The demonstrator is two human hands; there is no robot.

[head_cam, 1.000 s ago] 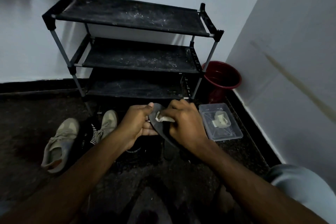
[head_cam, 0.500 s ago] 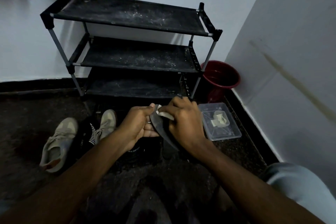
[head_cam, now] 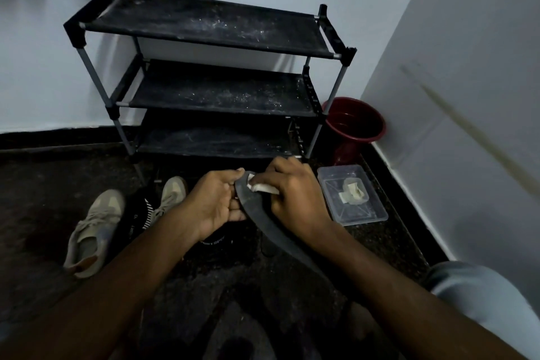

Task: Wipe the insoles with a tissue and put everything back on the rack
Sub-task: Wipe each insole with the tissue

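Observation:
A dark insole point(head_cam: 257, 213) is held above the floor in front of the black three-shelf rack point(head_cam: 210, 26). My left hand point(head_cam: 213, 202) grips the insole's far end, fingers curled round its edge. My right hand point(head_cam: 295, 199) presses a white tissue point(head_cam: 261, 186) onto the insole's upper end, fingers bent over the tissue. The insole's near end runs back under my right forearm. Two beige shoes point(head_cam: 93, 228) lie on the floor to the left, with a black shoe point(head_cam: 216, 240) partly hidden beneath my hands.
A clear plastic box point(head_cam: 377, 213) holding folded tissues sits on the floor right of my hands. A dark red bucket point(head_cam: 353, 126) stands in the corner beside the rack. White walls close the back and right side. My knee shows at lower right.
The tissue and my right hand have shifted slightly along the insole's far end. My left hand keeps its grip; the view has drifted a little.

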